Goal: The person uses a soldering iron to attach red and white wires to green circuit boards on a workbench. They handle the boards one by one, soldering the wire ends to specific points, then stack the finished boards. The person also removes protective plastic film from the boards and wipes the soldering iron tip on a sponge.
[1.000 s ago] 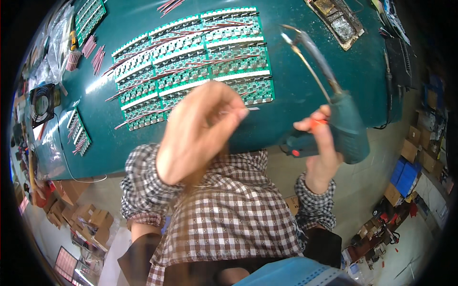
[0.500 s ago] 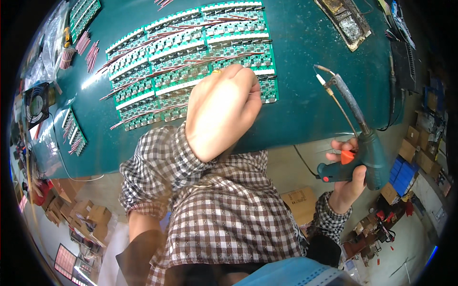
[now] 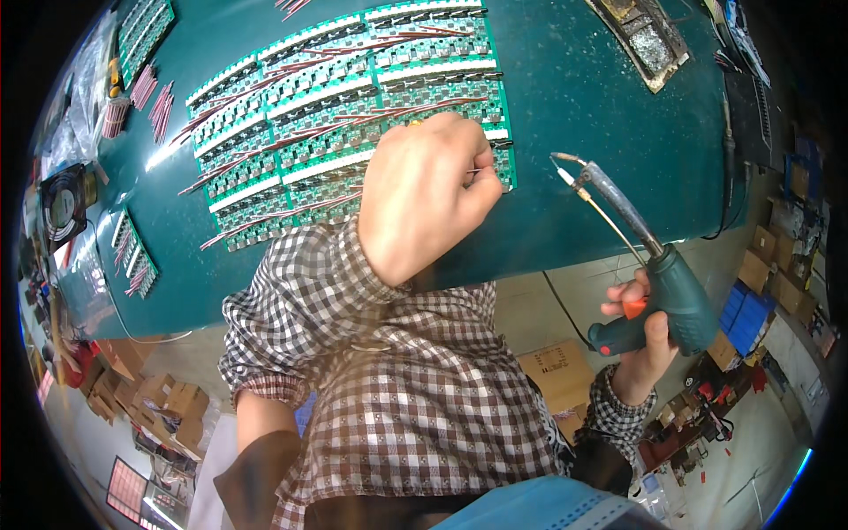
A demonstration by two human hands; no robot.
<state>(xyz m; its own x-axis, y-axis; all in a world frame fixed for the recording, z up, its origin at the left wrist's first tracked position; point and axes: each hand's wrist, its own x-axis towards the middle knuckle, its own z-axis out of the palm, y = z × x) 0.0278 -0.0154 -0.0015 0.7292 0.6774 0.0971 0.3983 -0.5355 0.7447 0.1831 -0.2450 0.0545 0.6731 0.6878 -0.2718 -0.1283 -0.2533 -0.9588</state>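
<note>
My left hand point(image 3: 424, 194) rests over the lower right part of a panel of green circuit boards point(image 3: 327, 124). Its thumb and forefinger pinch a thin wire point(image 3: 476, 170) at the panel's right edge; the hand hides the boards beneath. Rows of white connectors and red and black wires run across the panel. Off to the right, my right hand point(image 3: 652, 349) grips a dark green soldering gun point(image 3: 685, 300) with an orange trigger. The gun's metal tip and thin feed tube point up and left, apart from the boards.
A metal tray with solder residue point(image 3: 654, 53) lies at the far right of the green table point(image 3: 574, 230). Bundles of wires point(image 3: 161, 113), a small board piece point(image 3: 134, 252) and a black fan point(image 3: 66, 203) are at the left. Cardboard boxes point(image 3: 168, 402) stand on the floor.
My right hand has brought the soldering gun left, its tip now nearer the panel. My left hand has shifted slightly right, still pinching the wire.
</note>
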